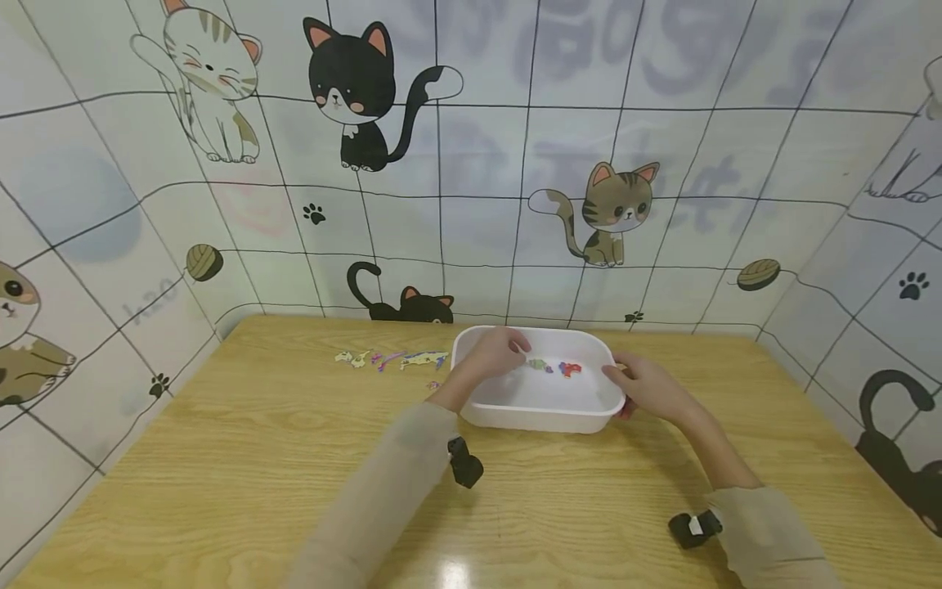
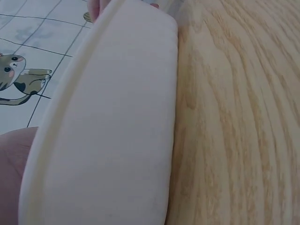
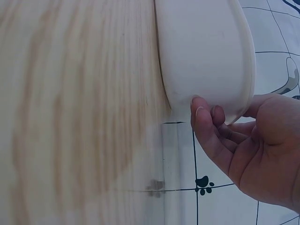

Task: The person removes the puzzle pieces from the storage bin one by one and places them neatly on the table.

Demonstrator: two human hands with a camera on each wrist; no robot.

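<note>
A white plastic tub [image 1: 545, 420] stands on the wooden table. Inside it lie a small green-and-purple flat piece [image 1: 539, 365] and a red one with blue bits [image 1: 570, 370]; their kind is too small to tell. My left hand [image 1: 500, 353] reaches over the tub's left part, fingers slightly bent and apart, left of the green piece. Nothing shows between its fingertips. At the right end, my right hand [image 1: 651, 386] grips the tub's rim, thumb on top and fingers beneath, as the right wrist view confirms. The tub wall [image 2: 108, 112] hides most of the left hand in the left wrist view.
Left of the tub, several small colourful flat pieces lie in a row: pale yellow-green ones [image 1: 358, 358], a pink-purple one [image 1: 386, 359] and a longer yellow-and-blue one [image 1: 424, 359]. A small pink piece [image 1: 434, 384] lies nearer. Behind the table [image 1: 221, 458] hangs a cat-print wall covering [image 1: 478, 229].
</note>
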